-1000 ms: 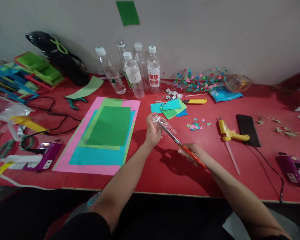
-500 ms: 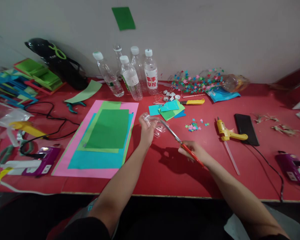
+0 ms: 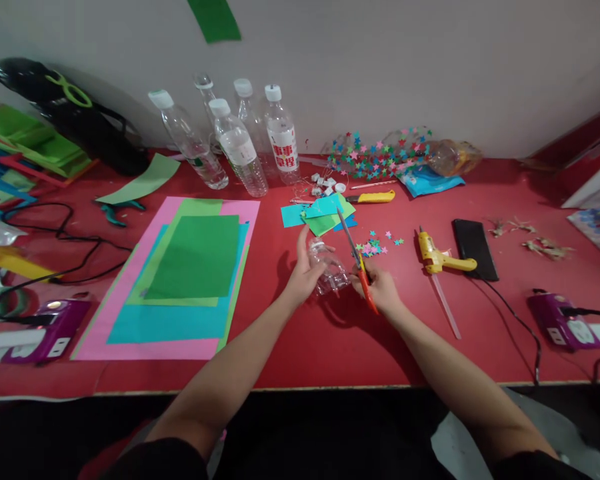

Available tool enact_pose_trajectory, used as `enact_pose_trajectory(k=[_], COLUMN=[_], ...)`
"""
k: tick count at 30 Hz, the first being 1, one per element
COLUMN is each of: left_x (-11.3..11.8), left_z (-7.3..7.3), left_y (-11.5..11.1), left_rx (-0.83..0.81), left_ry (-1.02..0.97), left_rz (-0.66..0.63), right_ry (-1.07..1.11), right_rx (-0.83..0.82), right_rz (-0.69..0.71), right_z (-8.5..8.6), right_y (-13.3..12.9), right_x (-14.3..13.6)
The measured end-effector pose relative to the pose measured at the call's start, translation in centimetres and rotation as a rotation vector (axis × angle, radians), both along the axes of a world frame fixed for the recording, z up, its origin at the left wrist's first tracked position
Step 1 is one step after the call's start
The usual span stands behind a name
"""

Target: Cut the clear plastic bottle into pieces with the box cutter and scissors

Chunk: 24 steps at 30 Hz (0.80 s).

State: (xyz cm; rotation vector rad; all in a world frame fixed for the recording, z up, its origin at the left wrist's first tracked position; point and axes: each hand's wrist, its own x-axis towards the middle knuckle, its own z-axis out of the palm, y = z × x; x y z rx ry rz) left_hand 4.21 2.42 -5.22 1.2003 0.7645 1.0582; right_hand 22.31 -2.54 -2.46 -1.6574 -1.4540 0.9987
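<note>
A clear plastic bottle piece, its neck end toward the wall, is between my two hands over the red table. My left hand has it between the thumb and the fingers, the index finger stretched out along its left side. My right hand grips red-handled scissors, whose long metal blades point up and left, beside the bottle piece. The fingertips of this hand are close to the plastic's right edge; whether they touch it I cannot tell.
Coloured paper sheets are stacked left. Behind stand several clear bottles. A yellow utility knife, paper strips and small stars lie ahead. To the right are a glue gun, a black phone and a purple power socket.
The scissors have come away from the plastic and now stand more upright in my right hand. The bottle piece has turned, and my left index finger has stretched out. The view has shifted right.
</note>
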Motion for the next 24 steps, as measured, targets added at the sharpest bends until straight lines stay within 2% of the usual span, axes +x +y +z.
enact_pose_trajectory(k=[7,10,12,16,18,20,24], left_x=[0.7,1.3,1.6,1.9,2.1,2.4,2.8], left_z=[-0.2,-0.3,-0.1,0.6,0.9,0.9,0.3], left_y=[0.2,0.5,0.7,1.2,1.4,1.4,1.3], left_rx=[0.062,0.104,0.098,-0.052,-0.170,-0.237,-0.211], left_ry=[0.132,0.169,0.152,-0.017,-0.105,-0.155,-0.173], left_rz=[0.106,0.122,0.085,-0.107,-0.144,-0.109,-0.016], right_ry=[-0.023,-0.035,-0.046,-0.062,-0.064,-0.060,-0.037], right_rx=[0.051,0.075,0.089,0.117,0.129,0.134,0.133], right_rz=[0.082,0.038,-0.023,-0.154,-0.196,-0.215,-0.218], right_z=[-0.5,-0.4,-0.4,-0.5,-0.6,-0.8,-0.8], right_y=[-0.1,0.0,0.2,0.9,1.2,1.4,1.3], right_x=[-0.1,0.2,0.6,1.6,2.0,2.1,1.7])
